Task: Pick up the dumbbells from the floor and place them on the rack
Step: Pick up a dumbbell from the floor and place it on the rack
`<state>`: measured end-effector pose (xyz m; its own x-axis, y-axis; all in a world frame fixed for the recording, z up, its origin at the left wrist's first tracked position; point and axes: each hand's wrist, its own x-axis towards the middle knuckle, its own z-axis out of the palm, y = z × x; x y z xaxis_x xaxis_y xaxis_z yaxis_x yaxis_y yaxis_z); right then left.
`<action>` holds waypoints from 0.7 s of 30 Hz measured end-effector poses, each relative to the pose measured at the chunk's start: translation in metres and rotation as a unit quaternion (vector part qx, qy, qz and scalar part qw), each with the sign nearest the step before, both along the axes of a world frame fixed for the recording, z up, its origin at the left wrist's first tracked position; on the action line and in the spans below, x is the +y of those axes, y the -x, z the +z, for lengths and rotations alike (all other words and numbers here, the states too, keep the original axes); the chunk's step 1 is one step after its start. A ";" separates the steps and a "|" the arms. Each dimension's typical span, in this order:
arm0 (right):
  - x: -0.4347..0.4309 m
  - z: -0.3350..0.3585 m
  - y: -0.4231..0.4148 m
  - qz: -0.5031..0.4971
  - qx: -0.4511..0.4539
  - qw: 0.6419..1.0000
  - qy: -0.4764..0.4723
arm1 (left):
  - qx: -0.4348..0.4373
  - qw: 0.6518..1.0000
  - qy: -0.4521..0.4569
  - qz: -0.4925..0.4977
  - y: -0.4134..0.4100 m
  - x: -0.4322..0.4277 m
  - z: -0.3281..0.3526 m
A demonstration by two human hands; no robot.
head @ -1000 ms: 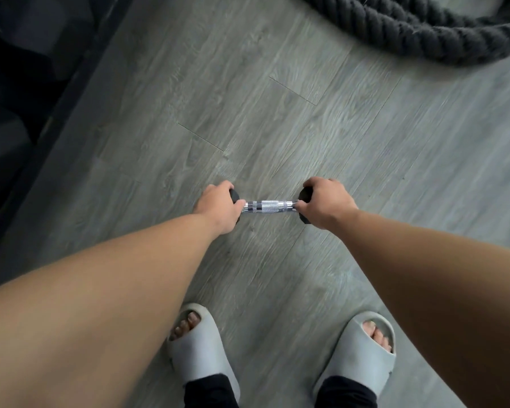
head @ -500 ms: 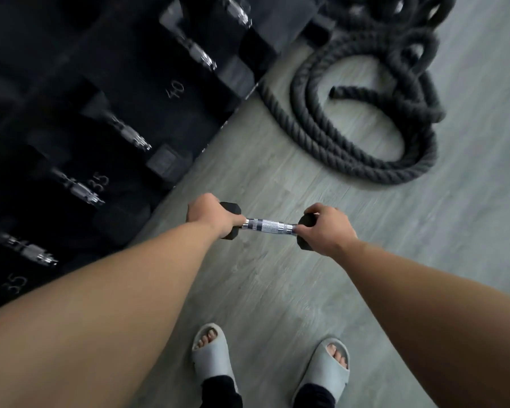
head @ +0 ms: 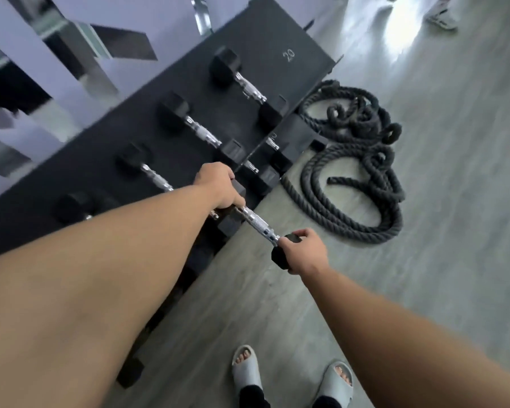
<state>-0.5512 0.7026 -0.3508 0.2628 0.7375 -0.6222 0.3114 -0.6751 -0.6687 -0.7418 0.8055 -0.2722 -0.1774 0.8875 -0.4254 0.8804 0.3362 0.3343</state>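
I hold a black hex dumbbell (head: 258, 223) with a chrome knurled handle in the air, tilted, one end in each hand. My left hand (head: 218, 187) grips its far head over the front edge of the black rack (head: 171, 92). My right hand (head: 302, 253) grips the near head above the floor. The rack's sloped top shelf carries several black dumbbells (head: 202, 132) side by side, with "20" written near its far end. A lower shelf with more dumbbells (head: 270, 144) shows beneath.
A thick dark battle rope (head: 357, 172) lies coiled on the grey wood floor (head: 439, 201) right of the rack. My feet in grey slides (head: 246, 368) stand near the bottom edge. Another person's shoe (head: 442, 17) shows at the top right.
The dumbbell has risen from low over the floor toward the rack and turned from level to slanted. My left hand now reaches over the rack's edge. The view has swung up to the top shelf.
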 end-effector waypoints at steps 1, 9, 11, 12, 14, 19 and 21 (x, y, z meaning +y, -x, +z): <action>-0.007 0.011 0.012 -0.003 0.007 1.000 0.001 | 0.010 1.000 -0.005 -0.007 0.012 -0.007 0.014; -0.071 0.058 0.100 0.064 0.039 0.997 -0.010 | 0.024 0.999 -0.038 0.011 0.109 -0.100 0.080; -0.087 0.065 0.125 0.090 0.045 0.995 -0.007 | 0.032 0.998 -0.044 0.028 0.137 -0.130 0.090; -0.096 0.067 0.137 0.099 0.049 0.994 -0.007 | 0.039 0.998 -0.045 0.036 0.150 -0.144 0.094; -0.115 0.069 0.165 0.106 0.067 0.992 -0.009 | 0.061 0.996 -0.044 0.043 0.178 -0.170 0.103; -0.167 0.060 0.262 0.118 0.110 0.987 0.015 | 0.091 0.994 -0.025 0.051 0.261 -0.224 0.121; -0.182 0.041 0.307 0.124 0.110 0.986 0.021 | 0.106 0.993 -0.022 0.049 0.298 -0.237 0.122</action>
<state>-0.8581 0.5201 -0.3094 -0.0676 0.7344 -0.6753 0.3210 -0.6249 -0.7117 -1.0400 0.5680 -0.1497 -0.3460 0.8784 -0.3297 0.8961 0.4135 0.1614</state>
